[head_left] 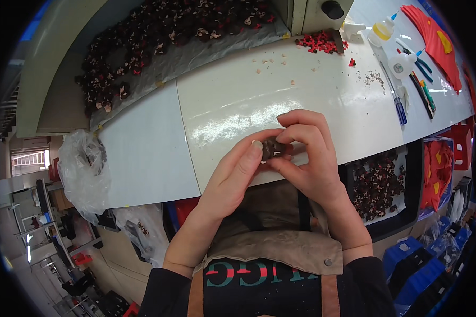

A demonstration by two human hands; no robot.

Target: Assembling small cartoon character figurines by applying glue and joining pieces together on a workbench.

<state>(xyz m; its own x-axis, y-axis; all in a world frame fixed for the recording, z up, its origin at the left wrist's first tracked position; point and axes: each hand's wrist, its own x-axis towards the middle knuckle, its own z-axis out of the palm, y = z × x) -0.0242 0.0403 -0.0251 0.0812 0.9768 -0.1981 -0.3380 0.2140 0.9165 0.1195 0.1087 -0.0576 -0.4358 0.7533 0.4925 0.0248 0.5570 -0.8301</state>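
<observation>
A small dark brown figure (272, 148) with a few pale bits on it is held above the near edge of the white table. My left hand (234, 171) pinches its left side, with the thumb on top. The thumb and fingers of my right hand (313, 158) close on its right side. Much of the piece is hidden behind my fingers, so its full shape does not show.
Many dark brown figures with pink and red parts fill a sheet-lined shelf (158, 61) at the back left. Small red parts (320, 42) lie on the table (238, 90) near squeeze bottles (382, 31), a screwdriver (400, 110) and pliers (423, 67). A black tray (413, 182) with more figures stands at right.
</observation>
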